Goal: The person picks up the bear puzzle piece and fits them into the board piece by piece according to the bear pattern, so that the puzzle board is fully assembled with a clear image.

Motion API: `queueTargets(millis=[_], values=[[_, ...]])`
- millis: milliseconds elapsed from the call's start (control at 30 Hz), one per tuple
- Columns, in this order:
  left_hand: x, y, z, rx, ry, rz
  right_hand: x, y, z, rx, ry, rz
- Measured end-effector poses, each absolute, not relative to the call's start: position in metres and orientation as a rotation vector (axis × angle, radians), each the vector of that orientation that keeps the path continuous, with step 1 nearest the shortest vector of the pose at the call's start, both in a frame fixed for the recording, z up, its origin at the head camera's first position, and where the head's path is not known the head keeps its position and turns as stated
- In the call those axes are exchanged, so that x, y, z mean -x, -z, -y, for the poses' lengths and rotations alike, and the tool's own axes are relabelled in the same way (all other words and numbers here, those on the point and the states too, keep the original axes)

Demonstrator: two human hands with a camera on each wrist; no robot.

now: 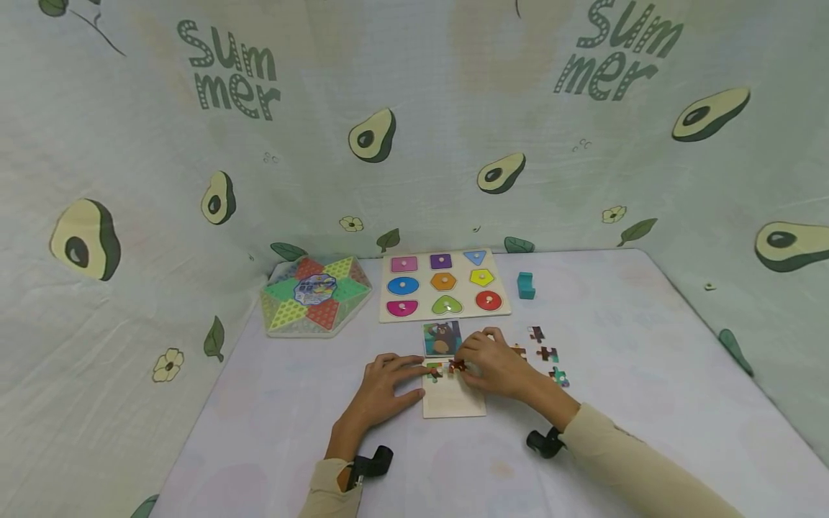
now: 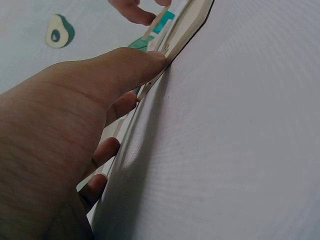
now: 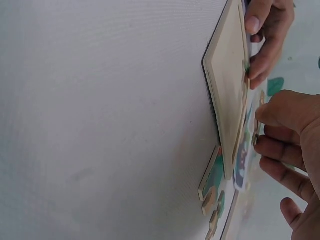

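Note:
A pale square wooden puzzle board (image 1: pixel 453 401) lies on the table, with a few jigsaw pieces (image 1: pixel 434 371) at its upper left. My left hand (image 1: pixel 387 388) rests at the board's left side; its thumb touches the edge and its fairly straight index finger reaches the pieces. Over the board's upper right, my right hand (image 1: pixel 495 365) pinches a dark brown puzzle piece (image 1: pixel 457 365) between thumb and fingers. In the right wrist view that piece (image 3: pixel 259 112) appears edge-on and partly hidden. A bear picture card (image 1: pixel 442 338) lies just above the board.
Several loose jigsaw pieces (image 1: pixel 547 354) lie right of the right hand. Behind are a wooden shape board (image 1: pixel 445 285) with knobbed shapes, a hexagonal box of coloured triangles (image 1: pixel 316 298) and a teal block (image 1: pixel 526 285). A printed cloth (image 1: pixel 427 93) hangs at the back.

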State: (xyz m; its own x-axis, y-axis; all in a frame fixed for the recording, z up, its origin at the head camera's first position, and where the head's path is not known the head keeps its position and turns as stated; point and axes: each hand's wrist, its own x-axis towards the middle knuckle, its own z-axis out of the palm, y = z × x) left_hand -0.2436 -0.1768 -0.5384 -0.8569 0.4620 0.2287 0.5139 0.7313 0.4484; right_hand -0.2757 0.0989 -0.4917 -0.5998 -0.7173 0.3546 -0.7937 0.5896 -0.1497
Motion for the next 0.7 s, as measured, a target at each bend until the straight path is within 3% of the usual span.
queueTargets(millis=[700], values=[[0.243, 0.534, 0.176, 0.784, 0.774, 2.867, 0.278, 0.499, -0.088, -1.235, -0.291, 2.621]])
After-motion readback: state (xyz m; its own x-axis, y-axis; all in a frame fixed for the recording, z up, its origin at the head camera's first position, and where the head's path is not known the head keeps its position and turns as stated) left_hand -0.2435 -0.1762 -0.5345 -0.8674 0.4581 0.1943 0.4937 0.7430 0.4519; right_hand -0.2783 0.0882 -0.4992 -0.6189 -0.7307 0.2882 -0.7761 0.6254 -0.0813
